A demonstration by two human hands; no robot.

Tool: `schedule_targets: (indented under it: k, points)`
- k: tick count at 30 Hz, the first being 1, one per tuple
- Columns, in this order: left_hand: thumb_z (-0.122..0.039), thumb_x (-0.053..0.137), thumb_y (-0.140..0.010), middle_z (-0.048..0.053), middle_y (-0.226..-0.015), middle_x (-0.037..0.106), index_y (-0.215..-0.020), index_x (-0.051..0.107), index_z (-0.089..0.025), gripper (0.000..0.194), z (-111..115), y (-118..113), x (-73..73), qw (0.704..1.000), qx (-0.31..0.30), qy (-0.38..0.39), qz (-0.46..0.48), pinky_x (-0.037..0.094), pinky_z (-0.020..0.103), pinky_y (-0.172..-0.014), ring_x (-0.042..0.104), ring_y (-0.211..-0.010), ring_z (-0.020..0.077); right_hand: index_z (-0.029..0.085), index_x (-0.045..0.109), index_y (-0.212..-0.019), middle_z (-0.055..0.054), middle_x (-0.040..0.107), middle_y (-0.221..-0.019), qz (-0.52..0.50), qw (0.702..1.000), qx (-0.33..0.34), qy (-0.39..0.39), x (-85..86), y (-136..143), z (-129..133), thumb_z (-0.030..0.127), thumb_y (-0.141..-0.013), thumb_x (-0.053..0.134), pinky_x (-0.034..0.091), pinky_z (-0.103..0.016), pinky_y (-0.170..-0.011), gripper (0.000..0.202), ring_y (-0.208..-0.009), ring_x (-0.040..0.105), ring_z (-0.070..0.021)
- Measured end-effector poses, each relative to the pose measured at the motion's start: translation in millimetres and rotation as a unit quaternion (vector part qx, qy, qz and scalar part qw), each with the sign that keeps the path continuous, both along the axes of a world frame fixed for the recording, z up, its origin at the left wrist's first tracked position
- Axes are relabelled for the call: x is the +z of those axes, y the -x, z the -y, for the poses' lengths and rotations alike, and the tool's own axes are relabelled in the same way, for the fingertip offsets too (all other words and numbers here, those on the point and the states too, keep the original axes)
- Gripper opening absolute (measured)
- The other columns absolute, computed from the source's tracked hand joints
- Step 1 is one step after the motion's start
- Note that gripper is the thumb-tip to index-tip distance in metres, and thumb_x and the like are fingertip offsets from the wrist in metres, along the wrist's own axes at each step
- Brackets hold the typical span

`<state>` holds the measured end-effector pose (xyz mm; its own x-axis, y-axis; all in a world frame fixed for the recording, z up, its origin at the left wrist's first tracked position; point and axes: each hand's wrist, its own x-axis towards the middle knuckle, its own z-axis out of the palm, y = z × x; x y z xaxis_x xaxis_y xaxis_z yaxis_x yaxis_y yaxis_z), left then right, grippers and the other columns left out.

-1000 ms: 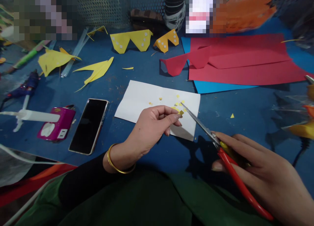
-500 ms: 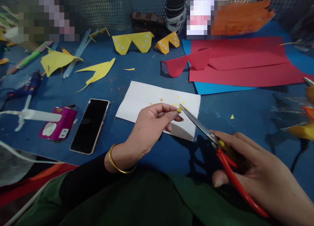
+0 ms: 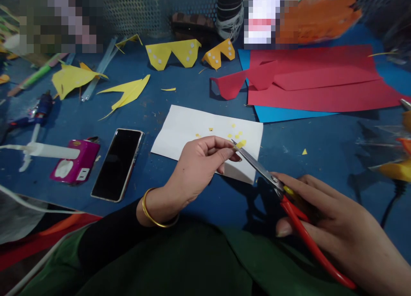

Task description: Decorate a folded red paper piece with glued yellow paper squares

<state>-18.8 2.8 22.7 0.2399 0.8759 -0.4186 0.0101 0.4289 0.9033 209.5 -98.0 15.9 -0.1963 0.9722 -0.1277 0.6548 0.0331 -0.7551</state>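
Note:
My left hand (image 3: 205, 163) is over the white paper (image 3: 183, 125), thumb and index finger pinching a small yellow paper piece that barely shows at the fingertips. The red-handled scissors (image 3: 260, 168) are held in my right hand (image 3: 337, 214), their blade tips against those fingertips. Small yellow bits (image 3: 233, 125) lie on the paper beyond my fingers, and a larger yellow bit (image 3: 241, 143) shows just past the blades.
Behind the paper stand yellow paper glasses (image 3: 173, 54), orange ones (image 3: 219, 55) and red ones (image 3: 231, 85), beside red sheets (image 3: 321, 99). A phone (image 3: 117, 165), magenta box (image 3: 77, 161) and glue gun (image 3: 40, 112) lie left. Yellow scraps (image 3: 128, 93) lie further back.
The scissors have moved slightly left, with the blade tips now nearer my left fingertips. Less of the pinched yellow piece shows, and a larger yellow bit now shows beyond the blades.

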Motion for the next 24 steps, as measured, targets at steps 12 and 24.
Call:
schedule_targets:
  k: [12,24]
  points:
    - [-0.016,0.067,-0.085,0.005,-0.079,0.076,-0.081,0.069,-0.016,0.005,0.1,0.4,0.0,1.000,-0.008,0.003,-0.012,0.045,0.020,-0.052,0.066,-0.065,0.0105,0.033,0.074,-0.119,0.002,0.058,-0.070,0.004,0.999,-0.028,0.022,5.7,5.3,-4.9,0.059,-0.085,0.067,0.050,-0.020,-0.047,0.044,-0.053,0.061,-0.0139]
    - [-0.017,0.068,-0.086,0.004,-0.079,0.076,-0.083,0.070,-0.016,0.004,0.0,0.1,0.2,1.000,-0.008,0.009,-0.016,0.047,0.020,-0.053,0.066,-0.066,0.0112,0.028,0.072,-0.125,0.001,0.062,-0.073,0.036,0.999,0.000,0.031,5.5,1.8,-4.0,0.056,-0.087,0.066,0.052,-0.019,-0.053,0.048,-0.059,0.064,-0.0141]
